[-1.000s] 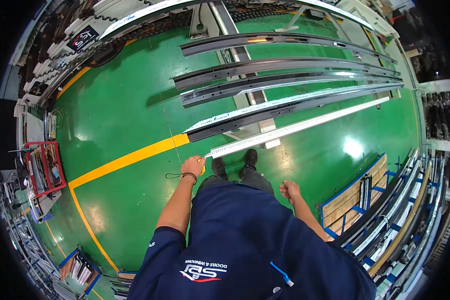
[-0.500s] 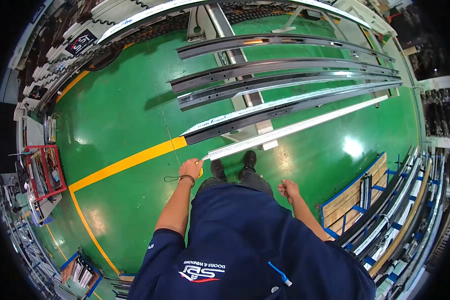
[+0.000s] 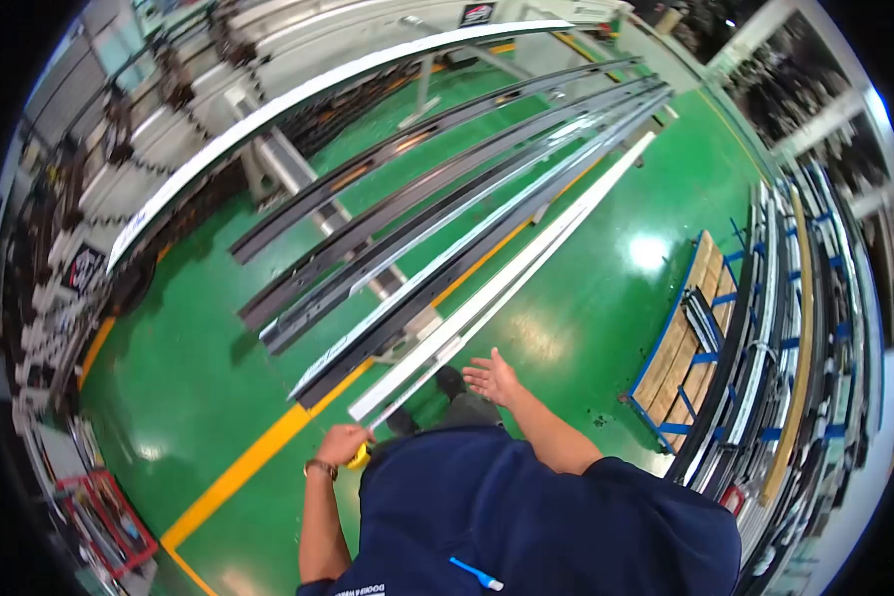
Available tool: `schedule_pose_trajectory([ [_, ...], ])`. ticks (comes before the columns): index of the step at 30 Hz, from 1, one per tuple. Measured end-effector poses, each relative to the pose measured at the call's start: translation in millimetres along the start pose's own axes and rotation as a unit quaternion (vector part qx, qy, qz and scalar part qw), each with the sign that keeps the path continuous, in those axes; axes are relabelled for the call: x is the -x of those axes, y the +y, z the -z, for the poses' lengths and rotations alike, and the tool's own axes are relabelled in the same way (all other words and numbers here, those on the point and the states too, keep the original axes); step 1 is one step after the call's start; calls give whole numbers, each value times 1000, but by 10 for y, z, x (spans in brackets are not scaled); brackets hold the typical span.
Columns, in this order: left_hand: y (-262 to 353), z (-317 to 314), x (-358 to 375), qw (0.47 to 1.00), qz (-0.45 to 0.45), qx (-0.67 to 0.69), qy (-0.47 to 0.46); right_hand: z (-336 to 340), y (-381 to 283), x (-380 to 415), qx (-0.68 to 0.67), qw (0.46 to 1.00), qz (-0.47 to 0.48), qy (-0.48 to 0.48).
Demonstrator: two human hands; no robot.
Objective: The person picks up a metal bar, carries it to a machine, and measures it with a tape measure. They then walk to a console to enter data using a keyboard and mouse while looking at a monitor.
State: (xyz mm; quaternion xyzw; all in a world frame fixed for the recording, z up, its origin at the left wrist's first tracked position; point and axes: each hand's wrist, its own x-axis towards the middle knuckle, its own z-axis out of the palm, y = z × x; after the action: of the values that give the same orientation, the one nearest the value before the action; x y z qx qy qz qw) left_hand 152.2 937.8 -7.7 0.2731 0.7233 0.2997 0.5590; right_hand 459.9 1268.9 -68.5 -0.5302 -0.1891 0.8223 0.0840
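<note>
An industrial workshop
Glossy green floor (image 3: pixel 566 328) with a yellow painted stripe (image 3: pixel 258 457); long dark metal profiles (image 3: pixel 368 231) toward twelve o'clock; blue metal-and-wood rack (image 3: pixel 681 370) of bars near three; red open-framed crate (image 3: pixel 102 521) at eight

We read "DOORS" upside down on the navy shirt (image 3: pixel 566 521); white lettering on dark machine signs (image 3: pixel 84 264) is blurred.

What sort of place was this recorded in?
Probably a metalwork workshop: long dark bars lie side by side, more bars fill a rack at right, and a yellow line marks the green floor.
</note>
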Motion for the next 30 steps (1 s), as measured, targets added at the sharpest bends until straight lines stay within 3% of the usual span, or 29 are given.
schedule_pose_trajectory([
  [1, 128, -53, -13, 1000, -11, -1, 1, -102, -172, -16, -33, 999, 42, -2],
  [3, 534, -128, -22, 998, 58, -29, -7, -289, -682, 55, -97, 987, 125, -4],
  [5, 824, -219, -56, 997, 69, 26, -20, -163, -1214, -1, -108, 964, 241, -39],
  [7, 824, -354, -225, 999, 18, 33, -23, -128, -1738, 95, -84, 940, 329, -38],
  [11, 1205, -591, -423, 998, 45, -13, -52, 155, -2126, -113, 28, 967, 206, 149],
  [15, 1269, -706, -677, 998, 25, 7, -61, 514, -1866, -772, 129, 915, 259, 282],
  [16, 1355, -697, -721, 995, 69, -11, -72, 490, -1851, -769, 93, 921, 231, 298],
  [18, 1493, -755, -746, 996, 64, -25, -62, 473, -1734, -696, 18, 929, 163, 333],
  [19, 1529, -789, -766, 996, 62, -31, -58, 497, -1749, -639, -80, 953, 108, 271],
  [21, 1576, -836, -821, 992, 91, -63, -60, 676, -1798, -601, -266, 954, -8, 139],
  [25, 1666, -950, -863, 990, 120, -53, -46, 924, -1732, -863, -70, 991, -1, 113],
  [30, 1719, -1147, -917, 985, 158, -63, -23, 1047, -1617, -964, 49, 989, -58, 130],
])
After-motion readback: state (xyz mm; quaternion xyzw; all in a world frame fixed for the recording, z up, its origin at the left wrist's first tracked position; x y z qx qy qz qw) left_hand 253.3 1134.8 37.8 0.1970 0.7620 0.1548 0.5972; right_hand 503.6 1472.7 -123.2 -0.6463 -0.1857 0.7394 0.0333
